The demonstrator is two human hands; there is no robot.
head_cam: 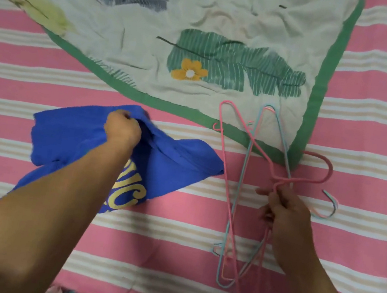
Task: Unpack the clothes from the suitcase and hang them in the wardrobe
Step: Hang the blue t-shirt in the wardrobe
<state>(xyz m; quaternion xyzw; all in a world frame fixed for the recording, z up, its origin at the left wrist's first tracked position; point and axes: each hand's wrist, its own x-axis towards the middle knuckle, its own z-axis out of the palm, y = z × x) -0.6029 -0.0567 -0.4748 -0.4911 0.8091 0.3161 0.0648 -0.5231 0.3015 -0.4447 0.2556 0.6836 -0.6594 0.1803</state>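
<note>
Head view: left hand (122, 128) grip bunches blue shirt (175, 158) on bed (146, 245); right hand (287, 213) grip pinches pink hanger (222, 151) neck, blue hanger (241, 179) beneath. Step: pairing shirt w/ hanger. Next, prob.: feed hanger into collar held by left grip.

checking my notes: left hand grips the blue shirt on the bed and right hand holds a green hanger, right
Not quite: the head view shows the right hand holding a pink hanger, not a green one. The left hand does grip the blue shirt on the bed.
</note>
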